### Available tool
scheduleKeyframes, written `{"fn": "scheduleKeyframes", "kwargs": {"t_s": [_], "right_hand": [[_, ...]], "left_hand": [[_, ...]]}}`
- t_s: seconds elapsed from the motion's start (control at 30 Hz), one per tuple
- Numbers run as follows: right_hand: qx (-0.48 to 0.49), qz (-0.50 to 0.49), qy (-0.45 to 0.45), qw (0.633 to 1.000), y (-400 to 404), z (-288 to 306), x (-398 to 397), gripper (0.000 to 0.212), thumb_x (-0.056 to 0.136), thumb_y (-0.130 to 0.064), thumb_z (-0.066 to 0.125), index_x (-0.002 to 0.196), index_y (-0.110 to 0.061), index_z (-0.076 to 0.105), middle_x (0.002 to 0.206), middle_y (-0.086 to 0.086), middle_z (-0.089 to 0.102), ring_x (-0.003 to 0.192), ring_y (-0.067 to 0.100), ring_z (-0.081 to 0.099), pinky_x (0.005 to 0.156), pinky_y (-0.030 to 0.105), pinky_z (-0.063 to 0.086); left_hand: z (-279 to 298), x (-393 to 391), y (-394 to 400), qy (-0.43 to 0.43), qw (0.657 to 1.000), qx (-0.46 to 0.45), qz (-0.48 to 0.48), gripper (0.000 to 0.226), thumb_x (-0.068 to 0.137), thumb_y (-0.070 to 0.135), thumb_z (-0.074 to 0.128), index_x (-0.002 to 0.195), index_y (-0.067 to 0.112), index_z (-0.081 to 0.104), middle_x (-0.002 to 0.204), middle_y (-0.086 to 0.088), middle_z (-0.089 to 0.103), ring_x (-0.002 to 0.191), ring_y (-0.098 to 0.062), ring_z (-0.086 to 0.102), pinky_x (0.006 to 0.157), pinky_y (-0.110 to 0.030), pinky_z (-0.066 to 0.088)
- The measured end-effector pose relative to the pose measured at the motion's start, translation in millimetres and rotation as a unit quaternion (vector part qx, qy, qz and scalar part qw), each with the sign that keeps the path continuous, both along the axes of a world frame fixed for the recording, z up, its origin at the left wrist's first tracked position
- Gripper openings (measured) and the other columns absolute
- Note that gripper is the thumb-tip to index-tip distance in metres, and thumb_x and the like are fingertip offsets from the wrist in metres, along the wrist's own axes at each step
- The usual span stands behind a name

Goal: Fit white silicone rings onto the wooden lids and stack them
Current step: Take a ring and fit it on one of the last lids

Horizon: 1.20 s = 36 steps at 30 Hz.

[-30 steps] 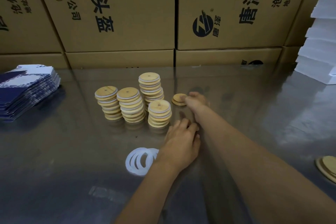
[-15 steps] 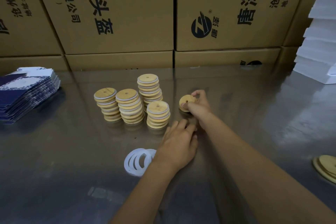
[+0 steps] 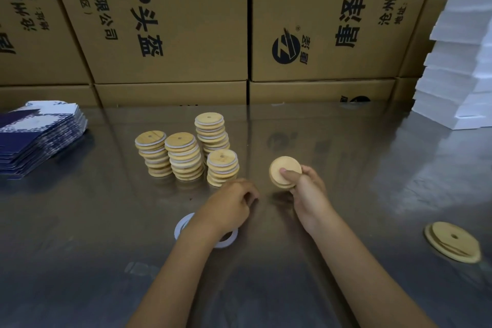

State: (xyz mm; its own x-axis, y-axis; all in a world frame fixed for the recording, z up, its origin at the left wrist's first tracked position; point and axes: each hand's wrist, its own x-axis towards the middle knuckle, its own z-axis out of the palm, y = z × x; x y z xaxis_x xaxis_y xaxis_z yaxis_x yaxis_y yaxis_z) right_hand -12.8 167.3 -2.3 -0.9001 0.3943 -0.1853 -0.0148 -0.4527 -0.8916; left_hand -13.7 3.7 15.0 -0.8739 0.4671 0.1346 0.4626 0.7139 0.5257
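My right hand [image 3: 306,189] holds up bare wooden lids [image 3: 282,168], thumb across the top face, just right of the stacks. Several stacks of ringed wooden lids [image 3: 183,154] stand on the steel table [image 3: 80,234], the nearest stack [image 3: 222,168] the shortest. My left hand [image 3: 231,205] rests on the table with fingers curled under, close to that stack; whether it holds anything is hidden. Loose white silicone rings [image 3: 182,225] lie partly under my left wrist.
Two bare wooden lids [image 3: 452,241] lie at the right. A pile of blue printed cards [image 3: 34,133] sits at the left, white foam boxes [image 3: 463,66] at the back right. Cardboard cartons [image 3: 170,21] wall off the table's far edge.
My right hand picked the lids off the table beside the stacks and drew them nearer and to the right. My left hand curled its fingers and shifted a little over the rings.
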Motion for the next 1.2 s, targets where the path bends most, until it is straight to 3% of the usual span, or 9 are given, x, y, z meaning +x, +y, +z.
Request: {"fn": "scheduleKeyframes", "kwargs": {"t_s": [0.2,0.33,0.47,0.77,0.93,1.1,1.2], "right_hand": [[-0.070,0.053,0.027,0.996,12,-1,6,0.032,0.091,0.008,0.061,0.120,-0.002,0.053,0.112,0.018,0.063,0.098,0.022,0.061,0.090,0.029,0.045],[-0.081,0.075,0.014,0.994,14,2,5,0.041,0.092,0.007,0.059,0.132,0.007,0.051,0.115,0.018,0.064,0.102,0.022,0.062,0.094,0.028,0.047],[-0.070,0.093,0.002,0.993,14,5,7,0.042,0.092,0.005,0.059,0.133,0.008,0.051,0.105,0.014,0.067,0.088,0.016,0.064,0.085,0.024,0.048],[-0.074,0.100,-0.001,0.992,14,8,13,0.044,0.092,0.005,0.059,0.135,0.010,0.051,0.103,0.013,0.067,0.085,0.015,0.065,0.082,0.023,0.049],[-0.075,0.101,-0.005,0.992,14,9,14,0.042,0.092,0.006,0.059,0.133,0.008,0.051,0.105,0.014,0.066,0.085,0.015,0.064,0.080,0.022,0.049],[-0.082,0.103,-0.006,0.991,15,9,14,0.038,0.092,0.006,0.059,0.129,0.004,0.054,0.103,0.012,0.066,0.088,0.016,0.064,0.084,0.024,0.049],[-0.085,0.107,-0.008,0.991,17,8,13,0.043,0.092,0.005,0.059,0.134,0.008,0.052,0.108,0.014,0.066,0.091,0.017,0.064,0.086,0.025,0.049]], "left_hand": [[14,-8,-28,-0.062,0.989,-0.081,0.105,0.033,0.081,-0.003,0.050,0.078,0.020,0.073,0.085,0.005,0.068,0.085,-0.011,0.062,0.066,-0.022,0.045],[15,-9,-39,-0.127,0.982,-0.100,0.099,0.022,0.081,0.007,0.058,0.077,0.025,0.070,0.082,0.009,0.066,0.080,-0.008,0.062,0.071,-0.025,0.054],[17,-6,-40,-0.150,0.978,-0.123,0.073,0.015,0.077,0.016,0.065,0.082,0.030,0.063,0.083,0.009,0.062,0.074,-0.007,0.060,0.060,-0.021,0.046],[22,1,-35,-0.197,0.970,-0.134,0.040,0.011,0.075,0.026,0.070,0.084,0.029,0.065,0.079,0.009,0.061,0.072,-0.007,0.058,0.064,-0.023,0.049],[21,1,-36,-0.205,0.970,-0.128,0.038,0.007,0.077,0.021,0.068,0.080,0.027,0.069,0.075,0.011,0.063,0.071,-0.005,0.058,0.065,-0.022,0.050],[26,1,-42,-0.212,0.975,-0.050,0.041,0.020,0.087,0.009,0.059,0.083,0.026,0.069,0.084,0.005,0.067,0.075,-0.007,0.059,0.071,-0.022,0.049],[31,-2,-60,-0.228,0.965,-0.106,0.071,0.027,0.086,0.005,0.053,0.087,0.029,0.065,0.090,0.007,0.065,0.083,-0.008,0.060,0.069,-0.020,0.047]]}}
